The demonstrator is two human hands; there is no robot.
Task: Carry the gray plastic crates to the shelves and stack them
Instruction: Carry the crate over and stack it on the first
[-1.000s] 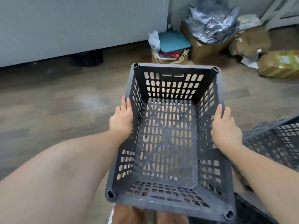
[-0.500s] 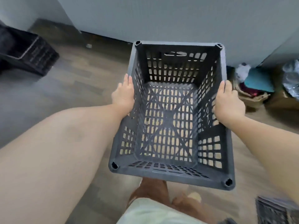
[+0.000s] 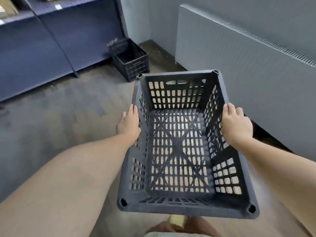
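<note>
Now the left hand and right hand are gripping the gray crate, fingers hidden; shelves are newly appearing.

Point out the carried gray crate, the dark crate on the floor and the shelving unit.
carried gray crate (image 3: pixel 177 156): head view, on its slotted bottom.
dark crate on the floor (image 3: pixel 135 65): head view, on its near side wall.
shelving unit (image 3: pixel 51 48): head view, on its dark blue panel.

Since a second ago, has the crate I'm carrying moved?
Yes. The crate, held in both hands, has swung left along the radiator, away from the boxes, toward the shelves and a second crate.
</note>
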